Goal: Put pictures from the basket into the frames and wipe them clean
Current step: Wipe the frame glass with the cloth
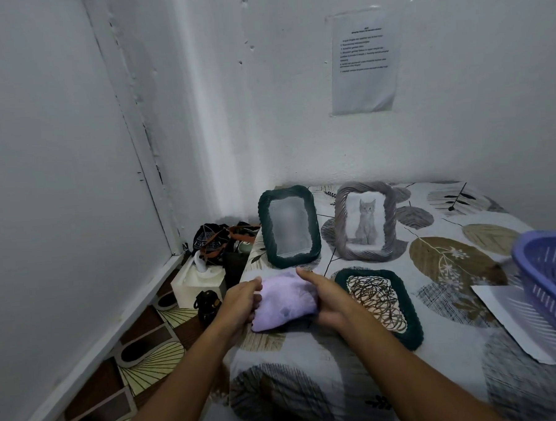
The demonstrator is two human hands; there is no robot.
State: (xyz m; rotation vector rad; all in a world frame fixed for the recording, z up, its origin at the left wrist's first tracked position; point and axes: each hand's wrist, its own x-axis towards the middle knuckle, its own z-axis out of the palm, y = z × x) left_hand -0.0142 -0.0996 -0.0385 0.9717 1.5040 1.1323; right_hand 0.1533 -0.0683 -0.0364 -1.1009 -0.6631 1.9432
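While both forearms reach in from the bottom of the frame, the left hand (239, 304) and the right hand (326, 299) grip a bunched lilac cloth (283, 301) between them at centre frame, fingers curled round its two ends and the right thumb raised. The cloth sits over the near left edge of the leaf-patterned table covering (450, 265). Directly above the cloth, a dark green frame (288, 226) stands upright with a blurred, pale pane whose content cannot be made out. Just right of it stands a grey twisted frame (365, 220) holding a picture of a kitten (366, 221). Lower and right of the hands, a second dark green frame (381, 304) lies flat, showing a scribbled line drawing; the right wrist lies just beside its left edge. At the right edge of the frame, a purple basket (551, 279) rests partly on a white sheet of paper (514, 320). A printed notice (364, 61) is fixed to the wall at upper right. Below left of the table, a white tissue box (198, 280) and dark bags (220, 242) sit on the floor.
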